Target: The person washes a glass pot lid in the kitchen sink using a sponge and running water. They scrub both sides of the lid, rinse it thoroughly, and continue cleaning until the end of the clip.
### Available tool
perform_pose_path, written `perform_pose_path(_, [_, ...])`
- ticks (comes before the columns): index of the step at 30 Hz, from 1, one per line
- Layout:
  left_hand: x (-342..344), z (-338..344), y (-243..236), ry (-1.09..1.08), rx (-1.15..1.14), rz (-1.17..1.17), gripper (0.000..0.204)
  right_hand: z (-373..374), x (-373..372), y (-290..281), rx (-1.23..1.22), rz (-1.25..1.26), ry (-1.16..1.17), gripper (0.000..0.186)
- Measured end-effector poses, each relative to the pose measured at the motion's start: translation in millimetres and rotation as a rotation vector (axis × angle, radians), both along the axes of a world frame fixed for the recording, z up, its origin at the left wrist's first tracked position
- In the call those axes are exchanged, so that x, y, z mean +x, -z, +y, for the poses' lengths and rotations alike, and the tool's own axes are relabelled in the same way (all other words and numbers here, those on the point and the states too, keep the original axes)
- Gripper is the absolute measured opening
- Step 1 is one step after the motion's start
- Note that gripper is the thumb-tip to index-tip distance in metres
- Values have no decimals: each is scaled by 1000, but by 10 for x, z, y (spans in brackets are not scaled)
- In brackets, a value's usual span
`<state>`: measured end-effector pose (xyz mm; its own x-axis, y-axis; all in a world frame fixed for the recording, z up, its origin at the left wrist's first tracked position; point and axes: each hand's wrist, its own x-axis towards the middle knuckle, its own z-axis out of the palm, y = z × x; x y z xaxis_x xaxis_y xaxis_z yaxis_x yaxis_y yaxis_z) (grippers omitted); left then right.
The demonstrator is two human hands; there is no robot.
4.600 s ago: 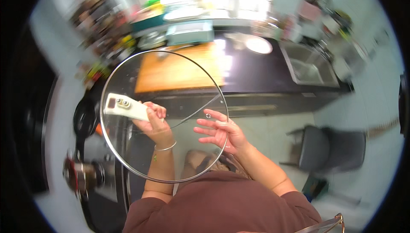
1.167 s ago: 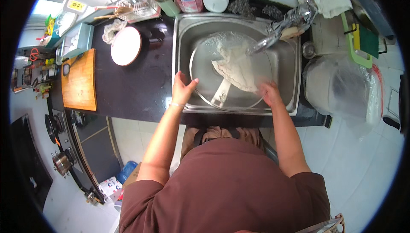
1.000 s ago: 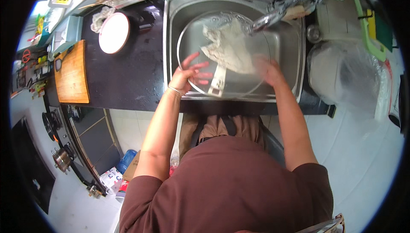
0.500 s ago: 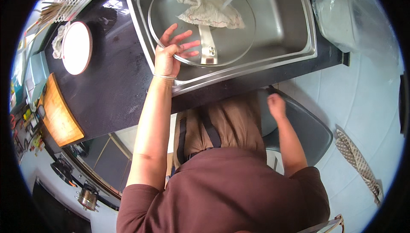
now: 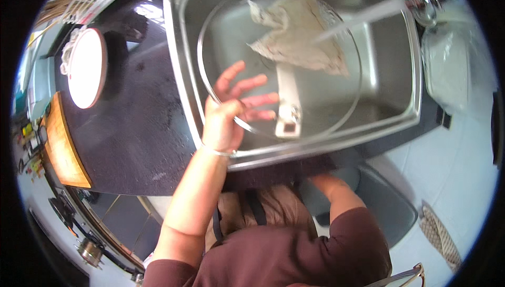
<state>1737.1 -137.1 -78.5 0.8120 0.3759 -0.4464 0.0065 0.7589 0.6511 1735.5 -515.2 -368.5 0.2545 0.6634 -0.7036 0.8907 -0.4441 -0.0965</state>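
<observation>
While gripping the round, clear glass lid mid-frame with the spread-fingered left hand, cannot tell the state of the blurred right hand, lower right.

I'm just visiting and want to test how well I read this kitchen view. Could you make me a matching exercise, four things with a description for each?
Things:
1. Lid
2. Cloth
3. Plate
4. Cutting board

Descriptions:
A. White, on the dark counter
B. Tan and wooden, farther left
C. Off-white and crumpled, under the water stream
D. Clear and round, with the left hand at its rim

Pairs: 1-D, 2-C, 3-A, 4-B
</observation>
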Motion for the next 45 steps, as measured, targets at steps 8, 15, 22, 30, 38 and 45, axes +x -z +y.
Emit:
perform_pose_path(8, [-94, -4, -71, -90, -103, -39, 76, 326, 575, 167, -141, -39, -12, 28])
perform_pose_path(15, [-111, 0, -59, -52, -166, -120, 72, -71, 682, -519, -295, -19, -37, 27])
perform_pose_path(22, [-136, -41, -12, -97, -134, -87, 76, 893, 1089, -3467, -485, 631, 500, 21])
perform_pose_path(30, [-31, -109, 23, -92, -26, -51, 72, 2205, 1939, -3341, 1229, -35, 220, 11])
perform_pose_path(38, [-138, -210, -82, -172, 309, -84, 71, 2650, 2538, -2496, 1118, 2, -165, 60])
perform_pose_path(45, [405, -688, -113, -305, 269, -20, 73, 2911, 2965, -2113, 922, 37, -121, 60])
